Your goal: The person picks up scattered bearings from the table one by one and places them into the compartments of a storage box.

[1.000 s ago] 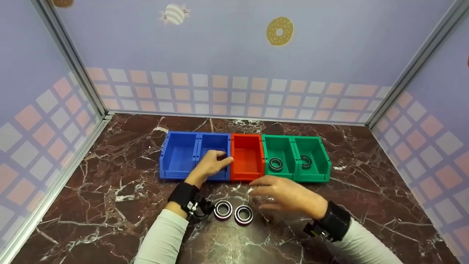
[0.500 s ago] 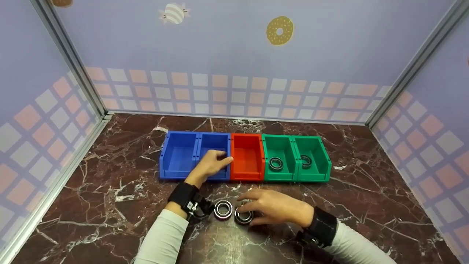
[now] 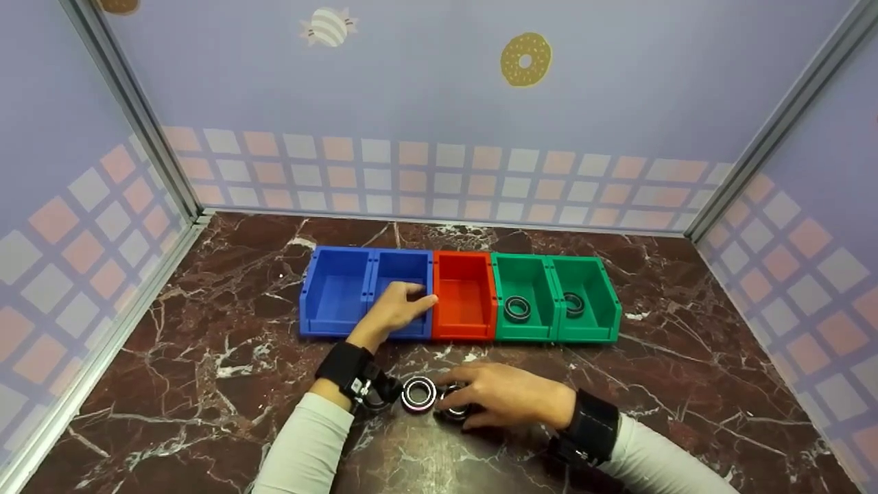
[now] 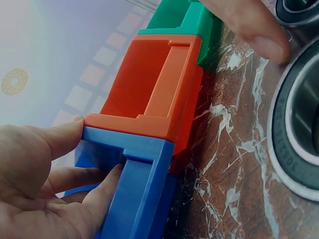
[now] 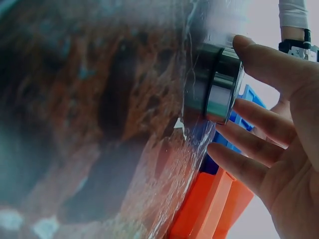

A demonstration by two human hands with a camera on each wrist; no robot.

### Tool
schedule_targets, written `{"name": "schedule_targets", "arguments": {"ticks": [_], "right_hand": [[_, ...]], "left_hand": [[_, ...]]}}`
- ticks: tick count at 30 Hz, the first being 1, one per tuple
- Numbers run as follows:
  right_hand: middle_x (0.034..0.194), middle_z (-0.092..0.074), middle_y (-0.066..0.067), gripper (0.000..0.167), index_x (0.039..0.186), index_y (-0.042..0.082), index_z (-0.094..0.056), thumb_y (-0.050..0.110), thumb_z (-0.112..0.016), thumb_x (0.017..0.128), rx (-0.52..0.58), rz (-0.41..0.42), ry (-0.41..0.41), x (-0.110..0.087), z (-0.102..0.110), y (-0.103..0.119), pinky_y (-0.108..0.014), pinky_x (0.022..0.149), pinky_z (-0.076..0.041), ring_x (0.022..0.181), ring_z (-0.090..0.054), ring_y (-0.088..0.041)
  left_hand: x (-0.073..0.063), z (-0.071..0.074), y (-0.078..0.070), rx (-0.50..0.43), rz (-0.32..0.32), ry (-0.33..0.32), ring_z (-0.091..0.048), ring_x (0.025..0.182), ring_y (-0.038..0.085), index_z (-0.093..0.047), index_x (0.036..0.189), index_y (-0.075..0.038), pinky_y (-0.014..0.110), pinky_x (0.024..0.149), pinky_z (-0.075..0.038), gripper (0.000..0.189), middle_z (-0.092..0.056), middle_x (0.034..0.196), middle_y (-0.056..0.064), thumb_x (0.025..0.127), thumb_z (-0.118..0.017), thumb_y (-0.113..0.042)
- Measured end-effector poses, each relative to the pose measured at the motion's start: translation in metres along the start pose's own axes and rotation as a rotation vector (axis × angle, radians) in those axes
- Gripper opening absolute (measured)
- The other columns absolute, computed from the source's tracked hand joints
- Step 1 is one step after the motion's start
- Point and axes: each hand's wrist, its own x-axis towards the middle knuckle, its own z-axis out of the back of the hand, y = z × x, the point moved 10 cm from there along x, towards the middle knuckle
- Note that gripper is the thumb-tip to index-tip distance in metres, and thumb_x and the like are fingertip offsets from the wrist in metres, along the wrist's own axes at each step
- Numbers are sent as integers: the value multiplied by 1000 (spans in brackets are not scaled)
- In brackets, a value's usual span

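Spanning a ring [image 5: 223, 89] on the table [image 3: 686, 384]

Your right hand [image 3: 507, 394] sets thumb and fingers about the ring's sides; whether they pinch it, you cannot tell from these views. A second ring [image 3: 406, 396] lies just beside it, to the left, so your side room there is a narrow gap. Your left hand [image 3: 394, 305] grips the inner blue bin [image 4: 129, 199] by its side wall, thumb at the rim next to the red bin [image 3: 464, 295], fingers inside. A strip of table separates both rings from the bins' front edges [image 3: 464, 333], and wider room runs right, past two green bins [image 3: 525, 271], to the wall [image 3: 823, 171].
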Motion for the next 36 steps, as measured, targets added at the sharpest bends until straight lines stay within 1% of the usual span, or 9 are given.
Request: {"name": "schedule_targets", "arguments": {"ticks": [6,11,15,19,22,25,28,31,36], "right_hand": [[141,-58,-4,47,129,28,-66,32,-78,84,9,-3,17,2,-3,0,-31,102,-52,124,-60,-19],[139,-60,-3,47,128,29,-67,30,-79,83,8,-1,22,3,-3,1,-29,100,-52,121,-62,-17],[135,-62,-2,47,126,28,-68,28,-80,82,3,5,19,3,-2,2,-27,98,-53,118,-63,-16],[131,-64,0,46,125,28,-68,26,-81,81,1,9,21,4,-2,3,-25,95,-54,113,-65,-14],[129,-65,0,45,124,29,-69,25,-81,81,2,0,35,5,-3,3,-24,94,-54,111,-65,-13],[128,-65,0,45,124,28,-69,25,-81,81,-3,-3,42,5,-3,3,-24,94,-54,110,-66,-13],[129,-66,0,45,124,28,-69,25,-81,81,-9,2,43,6,-3,4,-23,94,-54,110,-66,-13],[128,-66,0,44,124,27,-69,25,-81,81,-15,5,44,6,-3,5,-23,94,-54,110,-66,-13],[128,-66,0,43,124,27,-69,24,-80,82,-9,2,48,6,-3,5,-23,94,-54,110,-66,-13]], "left_hand": [[-1,0,1,-3,13,-1,-52,129,31,-52,138,5,43,112,-43,56,-51,144,22,95,-65,-27],[-2,0,1,-15,20,2,-54,126,31,-51,139,6,43,110,-45,56,-52,144,23,95,-65,-26],[-2,1,0,-16,14,-5,-55,124,31,-53,138,5,42,109,-45,55,-53,142,22,95,-65,-26],[-2,1,-3,10,-14,-12,-57,120,30,-56,135,6,42,107,-47,51,-57,138,22,95,-66,-25],[-3,1,-4,18,-23,-15,-56,122,31,-56,134,6,42,107,-46,51,-56,138,23,95,-65,-25],[-2,1,-3,11,-10,-13,-54,126,31,-55,136,6,43,109,-44,52,-54,141,22,95,-65,-26],[-2,1,-2,10,-7,-16,-54,126,31,-55,136,5,43,110,-44,53,-54,142,22,95,-65,-26],[-2,2,-2,14,-13,-19,-56,121,29,-56,135,5,42,108,-45,52,-56,139,22,95,-65,-26],[-2,2,-4,20,-30,-20,-60,104,23,-60,130,4,36,96,-50,47,-63,126,19,95,-66,-25]]}}
